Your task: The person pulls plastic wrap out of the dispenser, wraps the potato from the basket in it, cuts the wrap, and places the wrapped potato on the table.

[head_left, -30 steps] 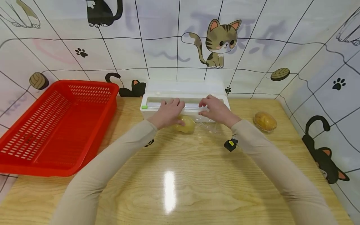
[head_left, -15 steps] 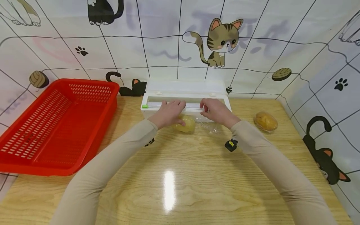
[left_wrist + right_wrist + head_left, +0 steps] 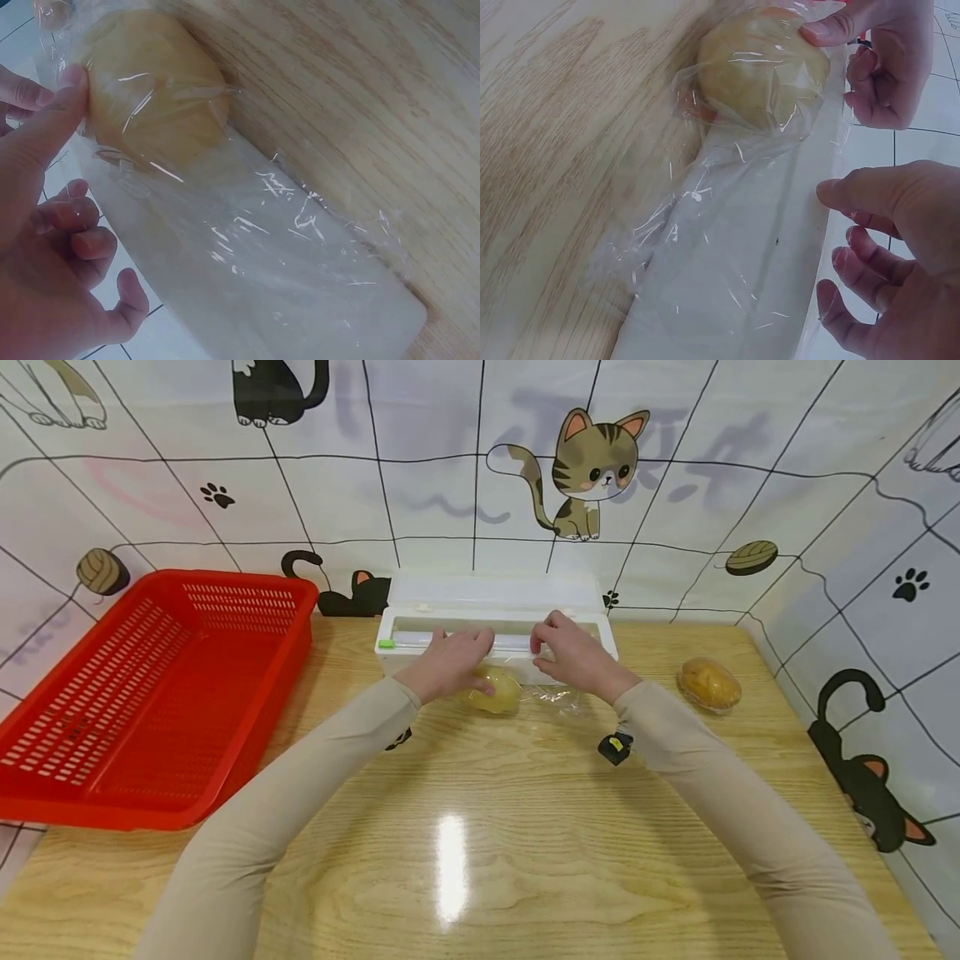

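A yellow potato [image 3: 498, 691] under clear cling film rests on the wood against the front of a white cling film dispenser [image 3: 551, 675]. My left hand [image 3: 450, 662] holds it, the thumb on its film-covered side [image 3: 157, 90] and the other fingers bent over the dispenser's front wall. My right hand [image 3: 577, 656] is over the dispenser's right part, fingers loosely bent near the film roll [image 3: 513, 642]. In the right wrist view its thumb lies right at the dispenser's edge, with nothing visible gripped. Crinkled cling film [image 3: 690, 202] spreads from the potato across the dispenser's front.
The dispenser's lid [image 3: 487, 589] stands raised at the back, near the cat-patterned wall. A green slider [image 3: 386, 644] sits at its left end. To the left is a red plastic basket [image 3: 150, 814]; a second film-wrapped yellow potato [image 3: 708, 685] lies at the right.
My right hand dips slightly toward the dispenser's front edge, then rises back with its fingers over the roll. My left hand and the potato stay in place.
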Demonstrator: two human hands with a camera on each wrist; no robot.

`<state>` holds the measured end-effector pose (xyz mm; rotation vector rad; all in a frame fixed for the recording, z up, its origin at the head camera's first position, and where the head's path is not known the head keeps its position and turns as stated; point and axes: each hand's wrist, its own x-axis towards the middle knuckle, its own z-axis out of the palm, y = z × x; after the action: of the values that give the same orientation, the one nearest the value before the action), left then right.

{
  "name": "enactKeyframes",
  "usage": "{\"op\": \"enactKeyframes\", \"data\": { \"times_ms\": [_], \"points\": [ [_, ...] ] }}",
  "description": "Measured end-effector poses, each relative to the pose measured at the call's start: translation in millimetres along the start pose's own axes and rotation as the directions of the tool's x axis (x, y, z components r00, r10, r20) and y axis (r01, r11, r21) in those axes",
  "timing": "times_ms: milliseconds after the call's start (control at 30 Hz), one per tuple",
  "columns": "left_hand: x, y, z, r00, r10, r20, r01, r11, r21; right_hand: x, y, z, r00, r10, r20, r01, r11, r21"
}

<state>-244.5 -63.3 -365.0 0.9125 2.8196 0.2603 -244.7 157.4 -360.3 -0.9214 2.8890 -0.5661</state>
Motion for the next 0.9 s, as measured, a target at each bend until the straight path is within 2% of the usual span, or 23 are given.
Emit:
{"op": "enactKeyframes", "data": {
  "times_ms": [233, 533, 700, 900],
  "points": [
    [-0.2, -1.1, 0.1, 0.999, 0.002, 0.037, -0.002, 1.0, -0.006, 0.5, -4.5, -1.4, 0.996, 0.015, 0.087, -0.012, 0.999, -0.038],
    [-0.6, -0.5, 1.4, 0.999, 0.03, 0.023, -0.03, 0.999, -0.026, -6.8, -12.9, -1.9, 0.991, -0.011, 0.134, 0.005, 0.999, 0.046],
    [-1.2, 0.2, 2.7, 1.0, 0.022, 0.021, -0.022, 1.0, -0.005, -13.3, -19.1, 2.0, 0.992, -0.028, 0.126, 0.016, 0.996, 0.093],
    [-2.8, -2.4, 4.9, 0.998, 0.067, -0.019, -0.066, 0.997, 0.029, -19.1, -25.5, 10.7, 0.996, 0.046, 0.08, -0.054, 0.994, 0.096]
  ]
}}
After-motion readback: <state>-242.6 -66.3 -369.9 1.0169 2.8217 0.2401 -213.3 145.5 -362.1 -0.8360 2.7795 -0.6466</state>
